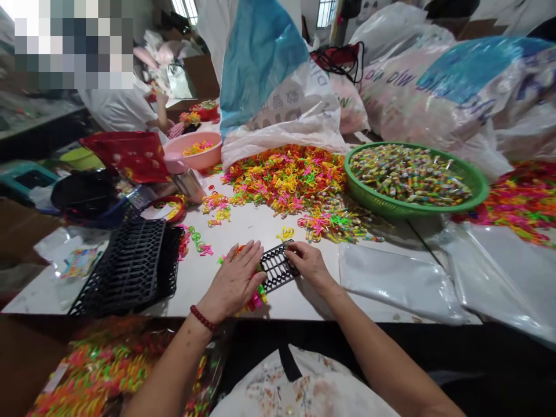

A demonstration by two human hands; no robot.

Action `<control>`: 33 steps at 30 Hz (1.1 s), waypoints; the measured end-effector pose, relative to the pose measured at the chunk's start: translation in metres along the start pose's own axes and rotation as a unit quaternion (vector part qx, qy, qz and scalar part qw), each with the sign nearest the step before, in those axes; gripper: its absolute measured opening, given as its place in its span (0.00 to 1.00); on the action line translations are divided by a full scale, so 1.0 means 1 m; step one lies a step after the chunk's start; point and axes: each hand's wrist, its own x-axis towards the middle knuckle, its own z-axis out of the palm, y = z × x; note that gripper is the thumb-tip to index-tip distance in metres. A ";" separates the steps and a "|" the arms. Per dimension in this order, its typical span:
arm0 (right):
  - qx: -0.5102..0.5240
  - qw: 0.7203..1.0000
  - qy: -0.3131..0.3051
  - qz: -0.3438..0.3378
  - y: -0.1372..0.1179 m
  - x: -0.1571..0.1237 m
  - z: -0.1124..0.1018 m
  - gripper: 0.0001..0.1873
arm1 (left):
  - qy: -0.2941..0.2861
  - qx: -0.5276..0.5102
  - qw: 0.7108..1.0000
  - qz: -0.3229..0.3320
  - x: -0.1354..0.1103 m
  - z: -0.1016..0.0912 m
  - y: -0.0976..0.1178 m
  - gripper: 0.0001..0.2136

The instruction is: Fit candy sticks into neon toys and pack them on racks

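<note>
A black plastic lattice rack (278, 267) lies on the white table before me. My left hand (237, 278) rests flat over its left part, fingers stretched out. Small colourful plastic pieces (256, 300) poke out from under that hand. At the rack's upper right corner, my right hand (310, 263) has its thumb and fingers pinched together; whatever may be between them is hidden. One yellow plastic piece (285, 233) lies just beyond the rack. Farther back spreads a big pile of bright plastic pieces (286, 179), spilling from a white and blue sack (278, 75).
A green basket (480, 194) of small wrapped sticks stands at the right. Clear plastic bags (399, 278) lie on the near right. Stacked black racks (130, 260) are at the left, near a metal flask (189, 182) and pink basin (217, 155). Another person (115, 107) sits at the back left.
</note>
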 end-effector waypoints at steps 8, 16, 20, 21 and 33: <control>-0.022 0.999 -0.026 0.005 -0.001 -0.007 0.008 0.07 | -0.002 -0.006 1.000 -0.002 -0.001 0.006 -0.003 0.27; 0.042 0.997 -0.038 0.043 0.004 -0.006 0.014 0.12 | -0.008 0.005 1.000 -0.002 0.000 0.004 -0.001 0.27; 0.066 0.995 -0.041 0.055 -0.003 -0.007 0.013 0.11 | -0.006 -0.004 1.000 -0.004 -0.001 0.004 -0.001 0.27; 0.066 0.995 -0.043 0.058 -0.004 -0.007 0.013 0.11 | -0.006 -0.007 1.000 -0.005 -0.001 0.004 -0.001 0.27; -0.008 1.000 0.014 -0.017 -0.054 -0.022 -0.004 0.13 | 0.175 -0.171 0.966 -0.086 0.000 -0.028 0.023 0.24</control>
